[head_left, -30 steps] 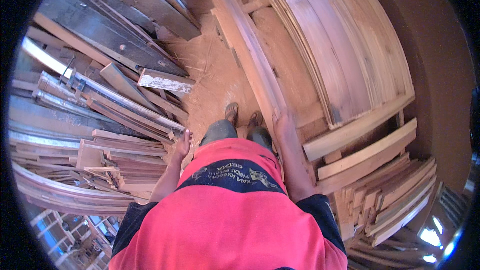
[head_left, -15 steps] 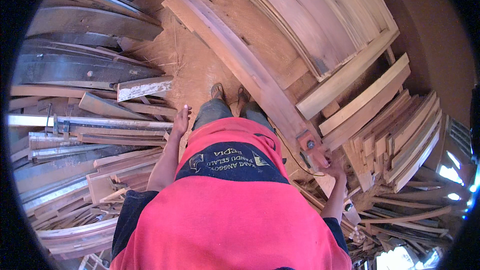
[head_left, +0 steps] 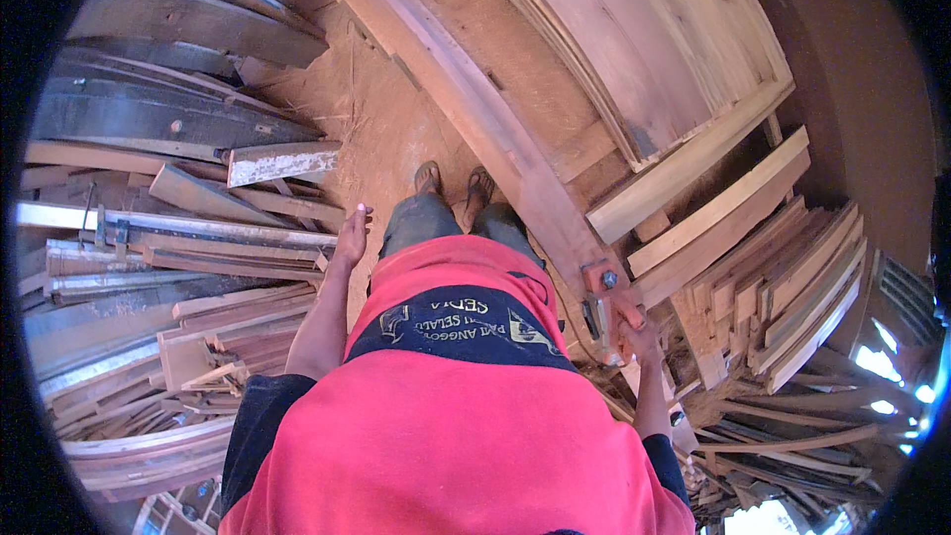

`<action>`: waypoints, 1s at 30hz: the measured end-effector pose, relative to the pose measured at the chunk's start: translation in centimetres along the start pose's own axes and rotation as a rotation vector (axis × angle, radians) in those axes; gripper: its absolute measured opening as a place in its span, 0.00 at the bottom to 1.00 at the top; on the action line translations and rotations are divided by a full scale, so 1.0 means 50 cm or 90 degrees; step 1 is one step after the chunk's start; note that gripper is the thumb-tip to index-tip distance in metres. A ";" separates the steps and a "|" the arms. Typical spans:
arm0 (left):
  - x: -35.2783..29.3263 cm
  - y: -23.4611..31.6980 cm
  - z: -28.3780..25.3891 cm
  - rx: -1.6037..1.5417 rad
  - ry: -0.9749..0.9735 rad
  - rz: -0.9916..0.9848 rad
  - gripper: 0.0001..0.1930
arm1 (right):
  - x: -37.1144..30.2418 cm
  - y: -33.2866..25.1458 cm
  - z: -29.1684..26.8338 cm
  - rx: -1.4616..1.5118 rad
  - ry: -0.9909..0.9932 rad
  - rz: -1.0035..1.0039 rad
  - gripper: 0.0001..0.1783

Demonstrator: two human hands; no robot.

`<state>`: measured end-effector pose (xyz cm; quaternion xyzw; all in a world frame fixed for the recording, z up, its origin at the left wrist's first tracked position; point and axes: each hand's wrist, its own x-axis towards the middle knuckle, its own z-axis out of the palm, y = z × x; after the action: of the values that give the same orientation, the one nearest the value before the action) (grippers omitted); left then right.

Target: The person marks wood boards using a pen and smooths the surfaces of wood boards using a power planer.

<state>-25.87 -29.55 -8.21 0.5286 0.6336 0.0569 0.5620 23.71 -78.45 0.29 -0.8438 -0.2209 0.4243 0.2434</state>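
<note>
My right hand (head_left: 644, 339) is closed on the handle of an orange-red electric hand planer (head_left: 600, 277) with a dark round knob on top. The planer is at the near right end of a long wooden beam (head_left: 495, 139), which slants from the far left down to the right of my legs. A metallic part shows on its left side; whether its sole touches the wood, I cannot tell. My left hand (head_left: 354, 235) hangs free beside my left thigh, fingers loosely stretched and holding nothing, near the stacked boards on the left.
Stacked planks and offcuts (head_left: 238, 322) fill the left side, with dark wide boards (head_left: 158, 119) farther off. Wide pale boards (head_left: 634, 30) lie beyond the beam. More stacked pieces (head_left: 783, 287) stand at right. Sawdust covers the floor (head_left: 376, 129) around my feet.
The planer has turned and shifted slightly left and nearer, so its metallic side now shows. My right hand has moved with it. My left hand has shifted slightly, its fingers straighter.
</note>
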 end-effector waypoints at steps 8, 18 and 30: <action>-0.067 -0.086 0.010 0.057 0.001 -0.058 0.39 | 0.092 -0.308 0.029 0.347 -0.198 0.000 0.18; -0.122 -0.040 -0.012 0.067 0.088 -0.025 0.39 | 0.266 -0.563 0.130 0.322 -0.269 -0.160 0.27; -0.133 -0.107 -0.006 0.009 0.103 -0.104 0.39 | 0.268 -0.495 0.133 0.190 -0.265 -0.189 0.23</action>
<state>-30.59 -36.59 -7.33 0.4726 0.7185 0.0489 0.5079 21.39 -49.78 3.47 -0.6519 -0.3223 0.5759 0.3736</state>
